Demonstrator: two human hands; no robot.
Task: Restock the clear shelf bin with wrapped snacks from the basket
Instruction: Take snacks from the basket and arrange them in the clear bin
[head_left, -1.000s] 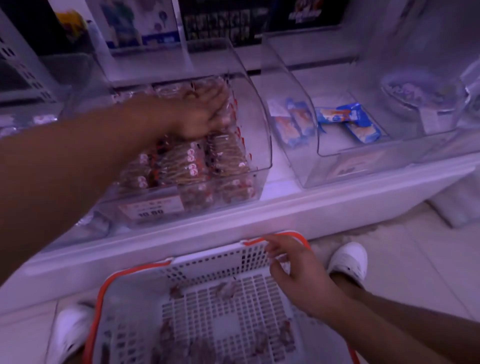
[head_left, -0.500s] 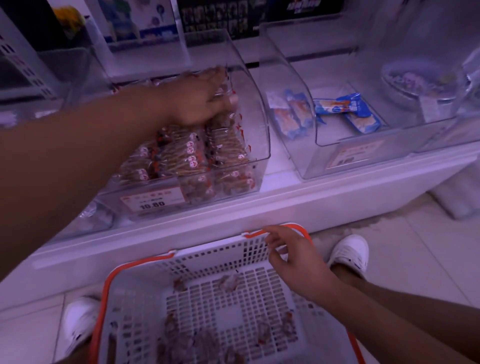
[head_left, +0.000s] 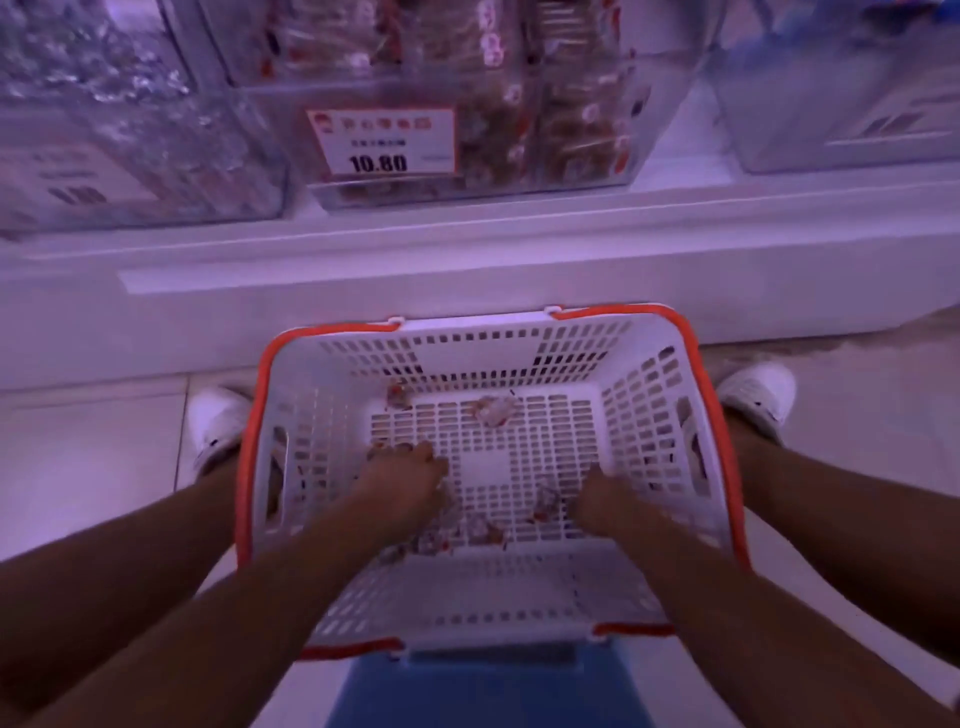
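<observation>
Pale tiled floor (head_left: 93, 467) under purple-tinted light, white shelf (head_left: 467, 270) running across the upper half. On the shelf, clear shelf bin (head_left: 571, 156) at top centre, packed with wrapped snacks in brown and red, price tag (head_left: 382, 141) reading 10.80 stuck on its front wall. Just beside it to the left, another clear bin (head_left: 135, 130) of silvery wrapped items; to the right, a third clear bin (head_left: 841, 104), contents blurred.

Below the shelf, white slotted basket (head_left: 519, 597) with orange rim, set on something blue (head_left: 488, 686), between two white shoes (head_left: 221, 423) on the floor. Mostly bare inside: a few wrapped snacks (head_left: 493, 410) scattered on the perforated bottom, one near the far wall, another at the far left corner, several more bunched along the near side between the two forearms.

Both hands down inside the basket, at its bottom. Left hand (head_left: 402, 480) on the left of centre, fingers bent over the small packets there, seemingly gathering them; firm grip or mere touch — cannot tell through the blur. Right hand (head_left: 597, 501) on the right of centre, fingers curled downward beside a red-and-clear packet (head_left: 545, 501); closed on it or not — cannot tell.
</observation>
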